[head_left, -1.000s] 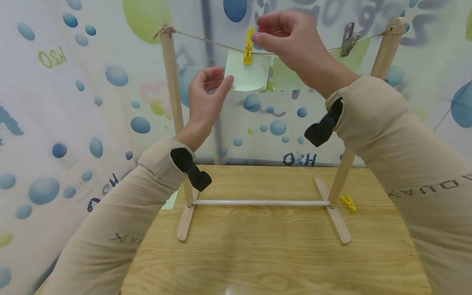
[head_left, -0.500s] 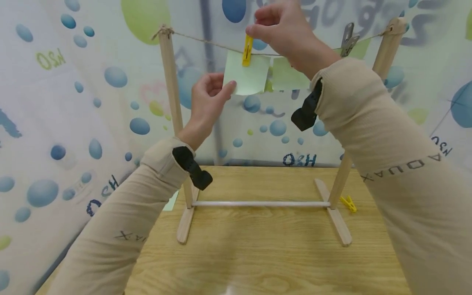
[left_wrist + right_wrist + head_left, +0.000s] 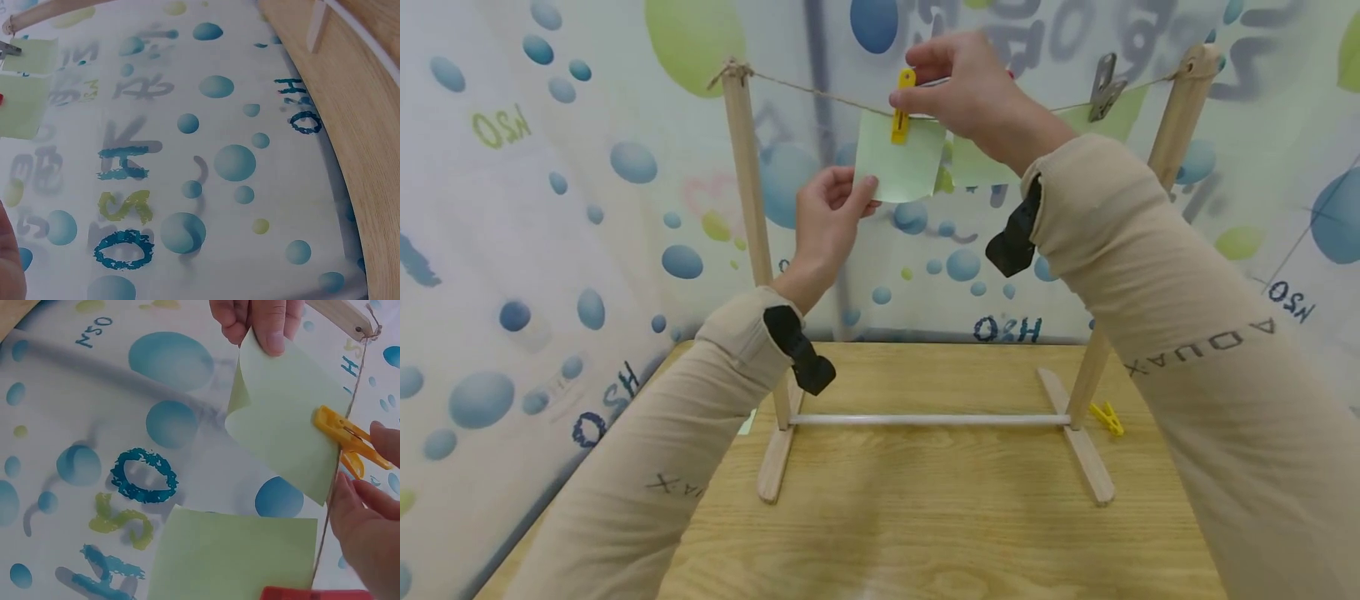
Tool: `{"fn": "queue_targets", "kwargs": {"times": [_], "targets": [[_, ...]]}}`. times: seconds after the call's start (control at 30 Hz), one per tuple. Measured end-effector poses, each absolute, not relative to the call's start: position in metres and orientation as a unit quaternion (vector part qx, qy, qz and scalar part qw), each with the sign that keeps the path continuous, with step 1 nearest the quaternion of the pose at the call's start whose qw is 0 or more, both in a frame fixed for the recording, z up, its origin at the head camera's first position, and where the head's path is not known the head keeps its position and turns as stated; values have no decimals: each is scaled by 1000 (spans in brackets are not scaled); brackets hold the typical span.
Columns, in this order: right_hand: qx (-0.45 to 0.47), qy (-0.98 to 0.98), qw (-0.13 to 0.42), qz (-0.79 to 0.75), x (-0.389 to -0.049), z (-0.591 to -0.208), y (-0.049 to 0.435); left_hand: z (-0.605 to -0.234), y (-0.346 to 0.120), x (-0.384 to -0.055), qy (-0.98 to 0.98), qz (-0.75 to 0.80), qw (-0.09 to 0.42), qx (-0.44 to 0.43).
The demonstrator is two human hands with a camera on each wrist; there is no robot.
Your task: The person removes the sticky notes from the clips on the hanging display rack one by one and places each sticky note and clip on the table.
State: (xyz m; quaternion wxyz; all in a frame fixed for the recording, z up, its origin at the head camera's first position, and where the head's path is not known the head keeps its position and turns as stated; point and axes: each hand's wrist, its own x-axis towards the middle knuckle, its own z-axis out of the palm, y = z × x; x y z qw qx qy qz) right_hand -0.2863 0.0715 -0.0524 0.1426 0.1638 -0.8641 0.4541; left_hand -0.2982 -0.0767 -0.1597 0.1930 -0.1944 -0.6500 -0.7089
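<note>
A light green paper square (image 3: 898, 162) hangs from a twine line under a yellow clothespin (image 3: 900, 129). My left hand (image 3: 831, 217) pinches the paper's lower left corner, thumb in front. In the right wrist view the paper (image 3: 284, 419) curls at its edge beside the left thumb. My right hand (image 3: 973, 87) is at the clothespin's upper end. Its thumb touches one handle of the clothespin (image 3: 337, 428), with the fingers by the other handle and the twine (image 3: 322, 544). The left wrist view shows only a sliver of the left hand (image 3: 9, 256).
A second green paper (image 3: 234, 550) hangs alongside, near a red clip (image 3: 312, 594). A metal clip (image 3: 1105, 92) holds another paper at the right. Wooden posts (image 3: 748, 183) carry the twine, joined below by a white rod (image 3: 925, 420). Another yellow clothespin (image 3: 1107, 418) lies on the table (image 3: 925, 517).
The left hand has come to grip the paper's corner and moved slightly down. The right hand rose over the clothespin's top, then came down, its thumb now against the clothespin.
</note>
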Motion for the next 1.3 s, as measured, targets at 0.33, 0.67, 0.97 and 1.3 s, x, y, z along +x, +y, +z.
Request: {"fn": "queue_targets", "kwargs": {"times": [0.33,0.67,0.97,1.3], "targets": [[190,-862,152,445,-288,-57,73,-159,-78,-299,-648,-713,196,-184],[196,-841,146,483,-286,-57,75,-159,-79,-301,-645,-715,199,-185],[225,-837,182,465,-288,-60,75,-161,-79,-302,-643,-713,206,-187],[244,-819,216,473,-286,-60,74,-161,-78,-305,-643,-711,212,-188]]}}
